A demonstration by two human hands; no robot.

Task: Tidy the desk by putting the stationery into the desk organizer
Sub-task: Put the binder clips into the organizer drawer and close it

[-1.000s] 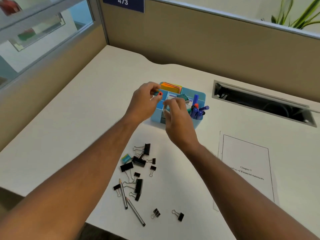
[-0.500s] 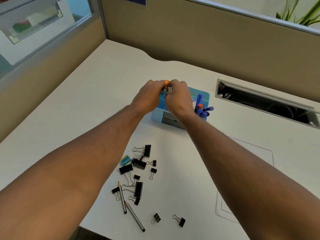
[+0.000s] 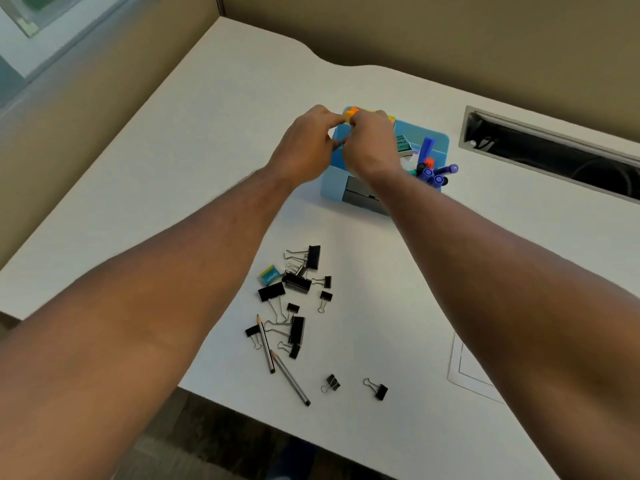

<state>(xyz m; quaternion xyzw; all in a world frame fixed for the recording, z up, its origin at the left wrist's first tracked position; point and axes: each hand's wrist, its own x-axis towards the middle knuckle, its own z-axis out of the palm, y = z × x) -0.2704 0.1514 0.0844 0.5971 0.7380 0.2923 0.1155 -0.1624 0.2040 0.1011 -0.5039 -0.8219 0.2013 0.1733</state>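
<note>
Head view: left hand and right hand are curled together over the blue desk organizer, a small orange item pinched between them. It is judged light and rigid. Binder clips remain loose on the desk, best gripped by their bodies.

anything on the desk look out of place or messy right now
Yes. Black binder clips lie scattered on the desk with two pencils and a small eraser, all outside the blue organizer. Nothing looks damaged or spilled.
</note>
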